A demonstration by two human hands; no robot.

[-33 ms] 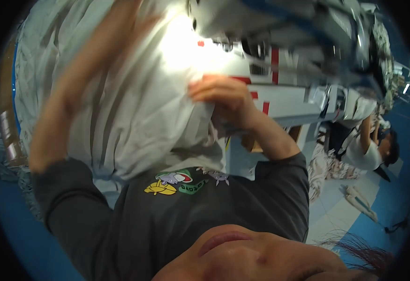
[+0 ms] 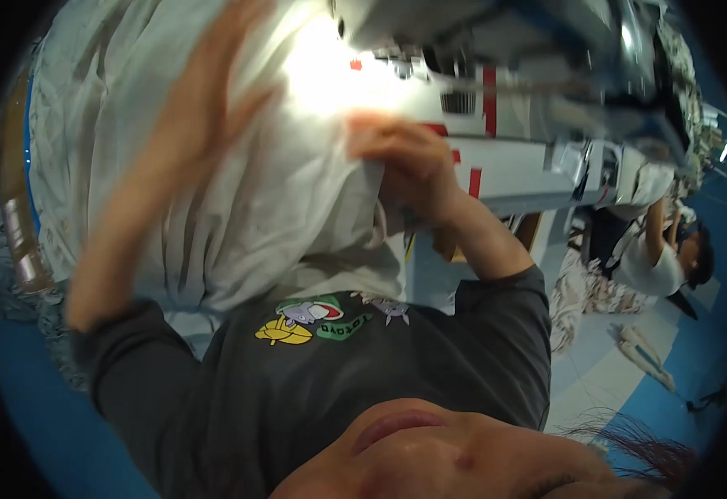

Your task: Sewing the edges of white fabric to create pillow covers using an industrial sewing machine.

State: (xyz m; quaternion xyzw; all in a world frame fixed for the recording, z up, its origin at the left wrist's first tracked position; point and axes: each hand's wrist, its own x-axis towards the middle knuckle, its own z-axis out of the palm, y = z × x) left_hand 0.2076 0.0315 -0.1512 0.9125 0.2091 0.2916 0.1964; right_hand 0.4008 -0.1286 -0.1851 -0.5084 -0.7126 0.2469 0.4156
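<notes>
At the white work surface [image 2: 509, 170], pale cloth [image 2: 255, 220] lay bunched below the open left hand [image 2: 204, 104] and beside the right hand [image 2: 413, 158], its grip indeterminable; finished and outstanding portions were indistinguishable.

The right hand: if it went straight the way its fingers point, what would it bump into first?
Most likely the pale cloth. The right hand's fingers point toward the picture's left, where the cloth spreads, though blur and glare hide whether they touch it.
</notes>
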